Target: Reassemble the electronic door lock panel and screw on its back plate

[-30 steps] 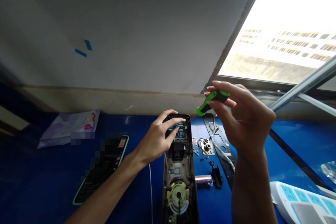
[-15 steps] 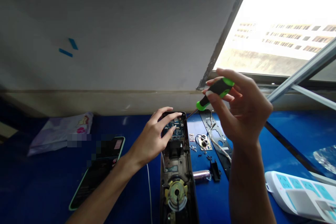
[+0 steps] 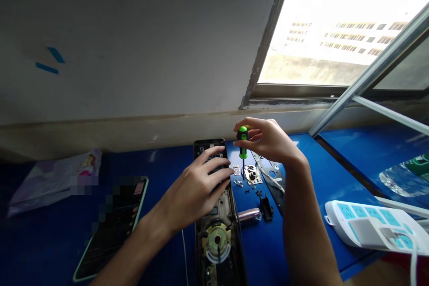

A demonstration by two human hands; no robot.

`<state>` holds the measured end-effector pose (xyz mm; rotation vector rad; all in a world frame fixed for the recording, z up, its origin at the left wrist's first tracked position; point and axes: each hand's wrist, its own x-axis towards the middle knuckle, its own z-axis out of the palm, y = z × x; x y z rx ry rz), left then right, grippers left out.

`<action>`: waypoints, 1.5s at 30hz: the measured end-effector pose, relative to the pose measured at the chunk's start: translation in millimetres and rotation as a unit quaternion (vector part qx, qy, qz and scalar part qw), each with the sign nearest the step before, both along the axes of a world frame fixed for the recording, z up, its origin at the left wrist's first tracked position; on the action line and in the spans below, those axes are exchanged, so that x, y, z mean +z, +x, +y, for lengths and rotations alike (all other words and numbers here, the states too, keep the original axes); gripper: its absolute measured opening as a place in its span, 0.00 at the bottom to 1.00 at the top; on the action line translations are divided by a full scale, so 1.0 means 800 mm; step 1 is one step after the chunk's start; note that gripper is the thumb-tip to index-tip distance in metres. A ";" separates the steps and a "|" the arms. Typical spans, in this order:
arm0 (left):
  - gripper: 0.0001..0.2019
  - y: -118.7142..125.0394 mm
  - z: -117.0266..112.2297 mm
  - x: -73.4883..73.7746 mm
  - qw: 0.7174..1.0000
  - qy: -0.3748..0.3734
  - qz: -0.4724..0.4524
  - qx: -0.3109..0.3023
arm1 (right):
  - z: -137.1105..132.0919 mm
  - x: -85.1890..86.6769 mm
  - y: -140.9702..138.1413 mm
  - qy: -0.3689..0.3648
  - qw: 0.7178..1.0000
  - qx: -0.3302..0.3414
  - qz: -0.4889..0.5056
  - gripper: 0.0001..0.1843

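A green and black screwdriver (image 3: 243, 137) stands nearly upright in my right hand (image 3: 273, 142), its handle pinched between thumb and fingers. The shaft points down near several small screws (image 3: 238, 183) and a small circuit board with a round black part (image 3: 253, 174). My left hand (image 3: 203, 185) lies with fingers stretched across the upper part of a long black device casing (image 3: 217, 208), covering much of the board there. Further down the casing sits a round gold speaker (image 3: 217, 240). Whether the screwdriver tip touches anything I cannot tell.
Right of the casing lie a pink cylinder (image 3: 249, 215), a black plastic part (image 3: 267, 208) and a dark perforated plate (image 3: 279, 187) with a white cable. A phone (image 3: 115, 223) and a plastic packet (image 3: 53, 181) are on the left. A power strip (image 3: 372, 223) and bottle (image 3: 404, 176) are right.
My right hand has turned the screwdriver from slanting at the casing's top corner to upright over the small parts. My left hand has slid down and right across the casing. The view has shifted.
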<state>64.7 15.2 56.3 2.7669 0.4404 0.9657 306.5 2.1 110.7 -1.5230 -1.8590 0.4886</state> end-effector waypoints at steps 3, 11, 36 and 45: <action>0.11 0.000 0.000 0.001 1.000 0.000 0.003 -0.003 | 0.004 -0.002 -0.006 -0.010 1.000 0.015 -0.006 0.15; 0.10 0.000 0.002 0.000 1.000 0.002 -0.010 -0.006 | 0.007 -0.005 -0.007 -0.013 0.999 0.032 -0.006 0.15; 0.08 -0.040 0.018 0.030 0.994 -0.111 0.011 0.010 | -0.030 0.043 -0.057 0.367 0.897 -0.121 0.215 0.08; 0.06 -0.041 0.022 0.025 0.995 -0.089 -0.005 0.034 | -0.026 0.036 -0.057 0.375 0.893 -0.114 0.224 0.11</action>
